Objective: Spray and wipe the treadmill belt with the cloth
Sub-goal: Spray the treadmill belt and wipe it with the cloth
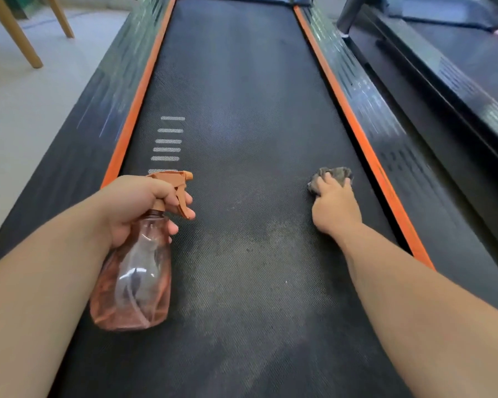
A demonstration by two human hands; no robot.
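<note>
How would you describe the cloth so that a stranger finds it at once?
Find the black belt between two orange strips. Near the right strip, the right hand holds a small crumpled cloth down on it. It is dull grey-brown and soft, unlike the clear orange bottle in the left hand.

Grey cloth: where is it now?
Head view, right side: crumpled grey cloth on the black treadmill belt under the right hand, near the orange edge strip.

spray bottle (pixel 131 282) held, cloth (pixel 332 175) on belt (pixel 242 110)
</note>
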